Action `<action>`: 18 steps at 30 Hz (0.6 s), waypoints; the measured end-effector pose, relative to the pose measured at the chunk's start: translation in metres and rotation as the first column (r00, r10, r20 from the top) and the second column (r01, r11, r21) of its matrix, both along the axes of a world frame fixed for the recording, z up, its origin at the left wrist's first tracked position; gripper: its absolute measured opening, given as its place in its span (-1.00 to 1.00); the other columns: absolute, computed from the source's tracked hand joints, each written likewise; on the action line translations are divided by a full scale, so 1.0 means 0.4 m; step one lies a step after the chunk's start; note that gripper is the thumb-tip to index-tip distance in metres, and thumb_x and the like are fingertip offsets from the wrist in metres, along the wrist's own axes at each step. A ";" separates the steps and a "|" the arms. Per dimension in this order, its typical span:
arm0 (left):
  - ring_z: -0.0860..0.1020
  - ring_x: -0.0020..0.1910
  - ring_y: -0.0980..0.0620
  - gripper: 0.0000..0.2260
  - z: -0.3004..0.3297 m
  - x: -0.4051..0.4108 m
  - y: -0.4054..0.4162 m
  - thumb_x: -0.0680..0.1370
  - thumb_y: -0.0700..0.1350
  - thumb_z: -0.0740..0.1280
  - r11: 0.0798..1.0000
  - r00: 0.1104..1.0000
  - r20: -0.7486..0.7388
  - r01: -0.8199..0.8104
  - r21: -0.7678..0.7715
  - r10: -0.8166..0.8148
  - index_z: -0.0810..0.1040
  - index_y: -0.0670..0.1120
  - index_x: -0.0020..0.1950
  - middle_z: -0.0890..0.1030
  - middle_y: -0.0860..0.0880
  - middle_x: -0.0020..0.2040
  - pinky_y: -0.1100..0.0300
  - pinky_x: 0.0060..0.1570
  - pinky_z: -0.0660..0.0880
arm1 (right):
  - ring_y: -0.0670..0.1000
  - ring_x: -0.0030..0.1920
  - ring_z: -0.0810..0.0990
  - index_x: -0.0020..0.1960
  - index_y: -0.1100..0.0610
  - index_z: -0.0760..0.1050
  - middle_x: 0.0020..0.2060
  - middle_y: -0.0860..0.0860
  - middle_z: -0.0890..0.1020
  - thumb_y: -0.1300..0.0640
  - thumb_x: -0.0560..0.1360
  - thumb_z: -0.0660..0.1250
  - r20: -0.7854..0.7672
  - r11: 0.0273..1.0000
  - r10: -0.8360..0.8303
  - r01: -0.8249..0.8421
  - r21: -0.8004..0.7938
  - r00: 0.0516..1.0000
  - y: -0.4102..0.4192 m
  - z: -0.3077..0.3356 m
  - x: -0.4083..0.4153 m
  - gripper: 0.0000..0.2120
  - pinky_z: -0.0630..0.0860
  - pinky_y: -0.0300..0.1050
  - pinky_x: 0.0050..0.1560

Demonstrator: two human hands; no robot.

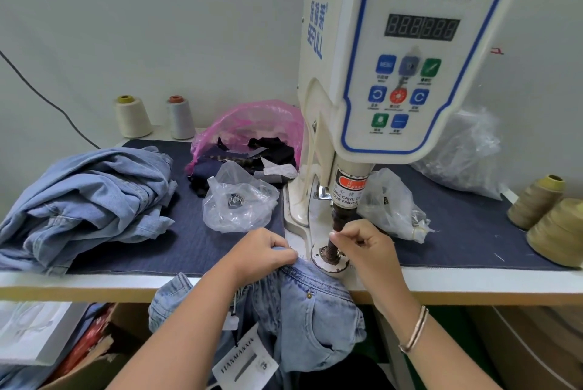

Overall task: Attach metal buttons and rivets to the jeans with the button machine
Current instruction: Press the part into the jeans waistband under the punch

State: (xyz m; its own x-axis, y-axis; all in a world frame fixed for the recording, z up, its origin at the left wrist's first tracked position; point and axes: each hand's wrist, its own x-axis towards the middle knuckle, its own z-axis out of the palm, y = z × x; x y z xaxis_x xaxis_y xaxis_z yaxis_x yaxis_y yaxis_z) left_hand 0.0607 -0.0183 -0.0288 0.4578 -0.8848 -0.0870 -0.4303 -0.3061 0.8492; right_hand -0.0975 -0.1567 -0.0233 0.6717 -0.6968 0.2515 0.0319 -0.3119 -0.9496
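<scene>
Left hand [268, 251] curled, pinching jeans [312, 301] at waistband, frame centre. Right hand [362, 244] fingertips pinched at button machine [400, 52] plunger (held item too small to tell).

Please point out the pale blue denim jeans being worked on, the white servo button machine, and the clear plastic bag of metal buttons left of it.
pale blue denim jeans [312, 304], head view, pocket panel.
white servo button machine [407, 52], head view, control panel.
clear plastic bag of metal buttons [239, 203], head view, bag's middle.
</scene>
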 end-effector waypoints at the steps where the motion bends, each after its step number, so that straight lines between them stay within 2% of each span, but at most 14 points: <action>1: 0.11 -0.42 0.02 -0.62 -0.001 0.000 0.000 0.34 0.02 0.33 1.000 1.000 0.004 -0.001 0.004 0.001 0.14 -0.05 -0.45 0.14 0.03 -0.45 0.12 -0.34 0.07 | -0.07 -0.26 0.49 -0.29 -0.09 0.60 -0.30 -0.09 0.56 0.18 0.41 0.46 0.001 1.000 0.003 -0.003 -0.016 1.000 0.000 -0.001 -0.003 -0.81 0.44 -0.25 -0.18; 6: 0.11 -0.38 0.01 -0.62 -0.002 0.000 0.001 0.34 0.02 0.33 1.000 1.000 0.017 -0.011 0.004 0.011 0.13 -0.06 -0.42 0.14 -0.01 -0.42 0.09 -0.31 0.07 | -0.06 -0.26 0.49 -0.32 -0.15 0.57 -0.27 -0.13 0.55 0.25 0.42 0.45 0.027 0.983 0.004 0.001 -0.182 1.000 0.000 0.003 -0.010 -0.69 0.44 -0.25 -0.19; 10: 0.11 -0.39 0.01 -0.61 -0.001 0.000 0.000 0.33 0.03 0.33 1.000 1.000 0.015 -0.011 0.002 0.011 0.13 -0.06 -0.42 0.13 -0.02 -0.41 0.11 -0.33 0.07 | -0.12 -0.28 0.48 -0.22 -0.17 0.53 -0.27 -0.12 0.54 0.22 0.45 0.44 0.052 0.926 -0.006 0.025 -0.376 0.999 0.003 0.004 -0.014 -0.71 0.39 -0.38 -0.23; 14: 0.11 -0.40 0.02 -0.61 0.000 0.000 0.002 0.34 0.03 0.33 1.000 1.000 0.004 -0.003 -0.001 0.003 0.12 -0.07 -0.42 0.13 -0.01 -0.42 0.13 -0.36 0.07 | -0.05 -0.20 0.55 -0.09 -0.19 0.56 -0.21 -0.12 0.58 0.12 0.49 0.35 0.081 0.927 -0.003 0.033 -0.375 0.997 0.009 -0.002 -0.037 -0.82 0.48 -0.13 -0.23; 16: 0.10 -0.41 0.02 -0.61 0.004 -0.001 0.002 0.35 0.02 0.33 1.000 1.000 -0.016 -0.004 -0.003 0.004 0.12 -0.06 -0.42 0.13 0.00 -0.43 0.13 -0.36 0.07 | -0.04 -0.16 0.57 -0.01 -0.18 0.56 -0.16 -0.13 0.60 0.04 0.51 0.28 0.094 0.935 -0.012 0.045 -0.352 0.995 0.018 -0.010 -0.055 -0.85 0.50 -0.11 -0.18; 18: 0.11 -0.44 0.04 -0.61 0.009 -0.002 0.006 0.38 -0.01 0.33 1.000 0.998 -0.062 0.005 -0.030 -0.007 0.14 -0.04 -0.45 0.13 0.03 -0.45 0.16 -0.38 0.07 | -0.04 -0.16 0.57 0.01 -0.13 0.58 -0.16 -0.14 0.59 0.07 0.52 0.27 0.077 0.937 0.001 0.026 -0.349 0.997 0.027 -0.023 -0.072 -0.84 0.50 -0.15 -0.19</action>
